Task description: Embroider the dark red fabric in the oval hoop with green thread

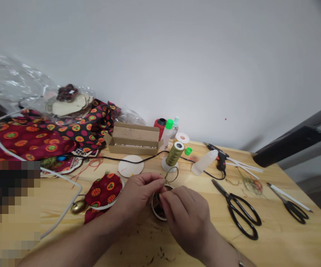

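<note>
My left hand [139, 193] and my right hand [187, 215] meet at the middle of the wooden table [277, 241]. Both pinch at a small round fabric-covered piece [157, 207] lying between them. A loop of olive-gold thread [172, 174] rises from my left fingertips toward the olive thread spool [175, 154] just behind. A red patterned fabric disc [102, 191] lies to the left of my left hand, with a small gold bell [78, 207] beside it.
Large black scissors [240, 211] and smaller scissors [291, 205] lie to the right. A glue gun [218, 155], a clear bottle [203, 163], a cardboard box [134, 141], a white disc [131, 165] and red patterned cloth [32, 139] fill the back and left.
</note>
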Motion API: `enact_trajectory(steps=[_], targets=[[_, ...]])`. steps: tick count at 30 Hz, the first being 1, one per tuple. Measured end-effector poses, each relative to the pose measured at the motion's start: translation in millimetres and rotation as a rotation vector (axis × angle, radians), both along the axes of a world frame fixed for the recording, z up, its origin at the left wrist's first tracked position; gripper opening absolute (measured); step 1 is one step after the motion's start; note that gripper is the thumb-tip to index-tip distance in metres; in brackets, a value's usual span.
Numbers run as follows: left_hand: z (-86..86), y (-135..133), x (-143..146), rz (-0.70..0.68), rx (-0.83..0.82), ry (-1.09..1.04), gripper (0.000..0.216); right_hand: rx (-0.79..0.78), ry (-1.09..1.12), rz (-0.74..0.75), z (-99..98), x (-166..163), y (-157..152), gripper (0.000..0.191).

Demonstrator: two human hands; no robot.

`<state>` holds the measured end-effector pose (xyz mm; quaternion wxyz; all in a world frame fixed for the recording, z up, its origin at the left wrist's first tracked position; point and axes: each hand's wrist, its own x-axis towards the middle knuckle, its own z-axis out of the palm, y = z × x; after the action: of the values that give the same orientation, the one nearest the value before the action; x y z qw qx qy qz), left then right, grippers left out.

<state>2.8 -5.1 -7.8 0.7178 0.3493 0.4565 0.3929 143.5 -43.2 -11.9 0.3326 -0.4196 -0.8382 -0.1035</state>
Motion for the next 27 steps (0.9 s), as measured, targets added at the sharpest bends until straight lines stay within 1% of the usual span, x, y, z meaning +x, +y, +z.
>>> enact_trajectory(steps=[4,7,9,11,13,15,16,17,18,20,21,22,25,27], targets=[[-1.7,-1,2,0.013,-0.086,-0.151,0.01,0.033,-0.163,-0.012,-4.1,-1,-2,0.008],[-4.1,0,2,0.011,-0.124,-0.236,0.013,0.03,-0.219,0.038,-3.5,-3,-3,0.009],[-4.8,1,0,-0.007,-0.132,-0.251,0.017,0.014,-0.156,0.092,-0.1,-3,-3,0.009],[-5.0,1,-1,-0.011,-0.131,-0.249,0.018,-0.049,0.067,0.146,5.1,-1,-2,0.007],[-5.3,1,-1,-0.003,-0.119,-0.244,0.016,-0.193,0.417,0.156,9.7,1,1,0.006],[-5.9,1,-1,-0.007,-0.098,-0.231,0.018,-0.403,0.747,0.054,11.4,2,7,0.013],[-6.2,0,-1,-0.017,-0.086,-0.221,0.02,-0.563,0.895,0.014,10.9,2,10,0.015],[-6.4,0,0,-0.03,-0.075,-0.209,0.023,-0.741,1.047,0.006,9.8,1,13,0.017],[-6.4,0,0,-0.04,-0.066,-0.195,0.024,-0.914,1.174,0.036,8.2,1,15,0.019],[-5.9,-1,0,-0.051,-0.057,-0.17,0.023,-1.154,1.337,0.094,5.6,-1,18,0.023],[-5.4,-1,0,-0.056,-0.056,-0.158,0.022,-1.226,1.372,0.115,5.0,-2,18,0.025],[-4.8,-1,0,-0.06,-0.053,-0.15,0.021,-1.264,1.385,0.127,5.0,-2,18,0.027],[-3.0,-3,0,-0.11,-0.018,-0.162,0.023,-1.243,1.314,0.116,7.8,-1,18,0.03],[-2.2,-3,0,-0.132,-0.007,-0.173,0.025,-1.214,1.24,0.09,10.4,1,18,0.028]])
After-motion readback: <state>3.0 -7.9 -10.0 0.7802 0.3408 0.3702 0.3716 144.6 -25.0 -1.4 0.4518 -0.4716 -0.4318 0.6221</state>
